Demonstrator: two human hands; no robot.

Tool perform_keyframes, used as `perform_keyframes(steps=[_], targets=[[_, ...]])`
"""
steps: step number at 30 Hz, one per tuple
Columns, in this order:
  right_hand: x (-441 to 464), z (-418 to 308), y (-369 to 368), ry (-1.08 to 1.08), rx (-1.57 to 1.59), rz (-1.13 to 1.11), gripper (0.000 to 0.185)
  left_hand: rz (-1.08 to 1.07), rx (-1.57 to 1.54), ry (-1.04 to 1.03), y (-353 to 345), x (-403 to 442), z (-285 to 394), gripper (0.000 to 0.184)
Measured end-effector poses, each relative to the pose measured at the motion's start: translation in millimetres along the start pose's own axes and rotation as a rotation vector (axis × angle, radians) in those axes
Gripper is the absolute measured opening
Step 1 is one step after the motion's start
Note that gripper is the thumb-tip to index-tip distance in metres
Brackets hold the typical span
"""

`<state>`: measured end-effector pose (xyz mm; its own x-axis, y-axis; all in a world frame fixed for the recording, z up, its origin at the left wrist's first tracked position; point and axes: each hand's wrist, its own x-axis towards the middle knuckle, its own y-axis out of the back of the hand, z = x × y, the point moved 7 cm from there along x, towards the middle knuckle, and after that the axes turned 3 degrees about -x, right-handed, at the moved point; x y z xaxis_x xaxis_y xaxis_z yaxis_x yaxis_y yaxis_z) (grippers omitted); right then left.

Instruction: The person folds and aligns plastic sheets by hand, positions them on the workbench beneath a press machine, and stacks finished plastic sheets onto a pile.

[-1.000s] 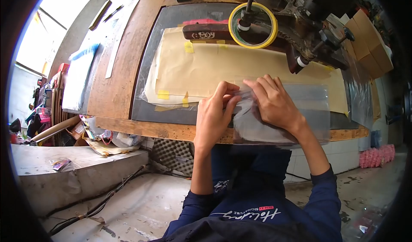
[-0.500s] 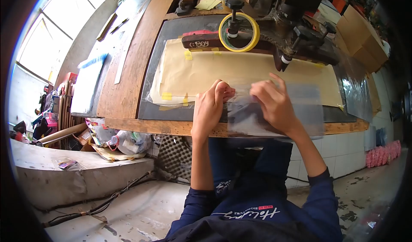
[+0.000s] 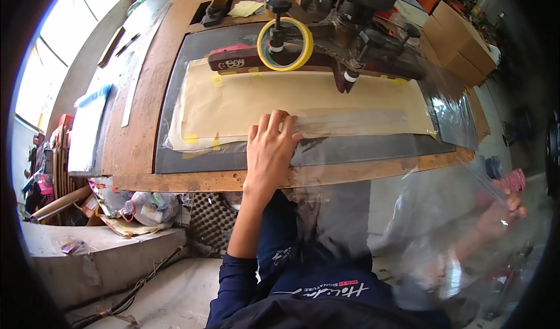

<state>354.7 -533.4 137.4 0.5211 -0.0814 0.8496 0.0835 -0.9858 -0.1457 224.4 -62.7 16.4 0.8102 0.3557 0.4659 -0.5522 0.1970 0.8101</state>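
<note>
A large clear plastic sheet (image 3: 402, 212) spreads from the table's front edge down to the lower right. My right hand (image 3: 504, 215), seen partly through the film and blurred, is closed on its far right edge. My left hand (image 3: 270, 148) rests over the near edge of a long cream pad (image 3: 245, 98), its fingers bent and its thumb against the film's left end. Its fingertips are partly hidden. A narrow translucent strip of plastic (image 3: 356, 119) lies along the pad to the right of my left hand. Yellow tape pieces (image 3: 190, 138) hold the pad's edges.
Above the pad stands a dark machine bar (image 3: 379, 69) with clamp knobs. A yellow tape roll (image 3: 310, 44) hangs on one knob. Left lie a long pale ruler-like strip (image 3: 143, 66) and a stack of clear sheets (image 3: 90, 130). A cardboard box (image 3: 458, 43) stands back right.
My right hand has swung far right and down, away from my left hand, drawing the clear sheet out with it. My left hand stays near the pad's front edge. The view has shifted right.
</note>
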Motion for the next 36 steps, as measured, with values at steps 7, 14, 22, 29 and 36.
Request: perform_keyframes(steps=[7, 14, 22, 29, 36], targets=[[80, -23, 37, 0.104, 0.076, 0.092, 0.009, -0.068, -0.121, 0.038, -4, 7, -9, 0.037], [-64, 44, -300, -0.012, -0.072, -0.855, 0.009, -0.121, -0.073, 0.102, 0, 16, -16, 0.047], [-134, 104, -373, -0.056, -0.25, -1.117, 0.005, -0.148, -0.529, 0.108, -12, 19, -19, 0.034], [-130, 94, -377, 0.028, -0.288, -1.12, 0.008, -0.203, -0.621, 0.16, -16, 17, -21, 0.029], [-142, 97, -385, 0.034, -0.289, -1.148, 0.009, -0.228, -0.54, 0.178, -18, 14, -26, 0.042]])
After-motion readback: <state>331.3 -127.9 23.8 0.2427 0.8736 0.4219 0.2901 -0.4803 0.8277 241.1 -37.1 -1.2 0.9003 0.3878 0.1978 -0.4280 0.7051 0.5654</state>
